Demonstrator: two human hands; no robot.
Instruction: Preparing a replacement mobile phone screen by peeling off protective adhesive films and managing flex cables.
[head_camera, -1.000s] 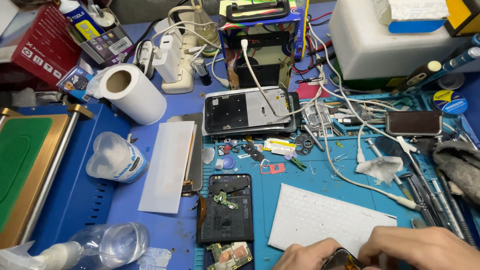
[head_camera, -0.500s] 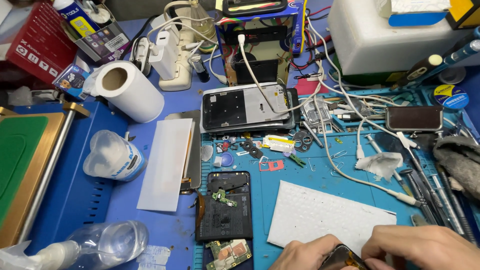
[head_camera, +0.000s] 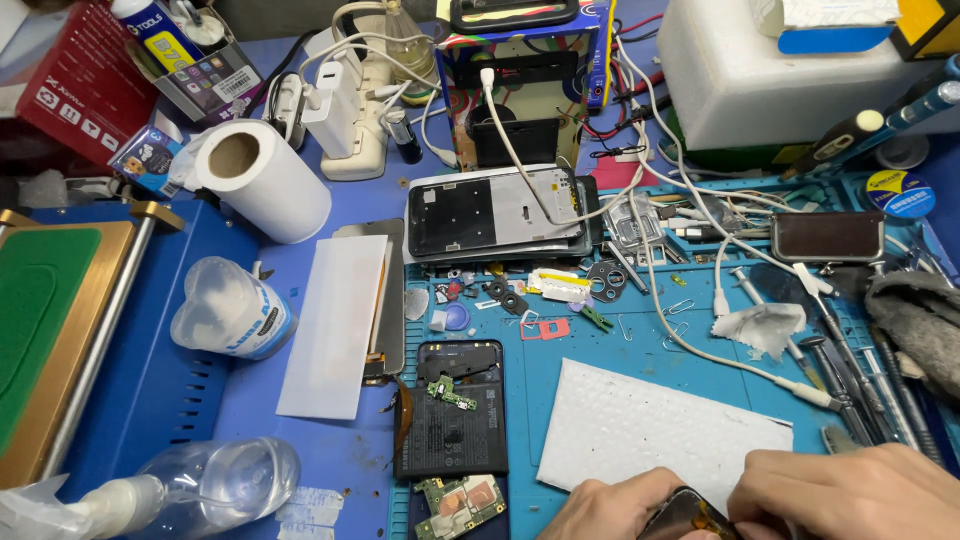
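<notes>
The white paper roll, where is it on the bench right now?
In the head view the white paper roll lies on its side at the upper left, between the red box and the white power strip.

Phone repair workshop, blue work mat (head_camera: 600, 360), opened phone (head_camera: 450, 410), screwdrivers (head_camera: 850, 370), circuit board (head_camera: 458, 503)

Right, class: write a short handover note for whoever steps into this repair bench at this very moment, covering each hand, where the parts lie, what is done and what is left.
Left hand: at the bottom edge, holding a small dark, amber-tinted part.
Right hand: on the same part from the right, fingers pinching its top edge.
Parts: opened phone body with its battery showing lies left of the hands; a green circuit board lies just below it; a white padded sheet lies above the hands; the phone frame lies further back.
Done: phone opened, board out.
Left: the held part is not yet fitted anywhere; loose small parts still lie on the blue mat.
</notes>
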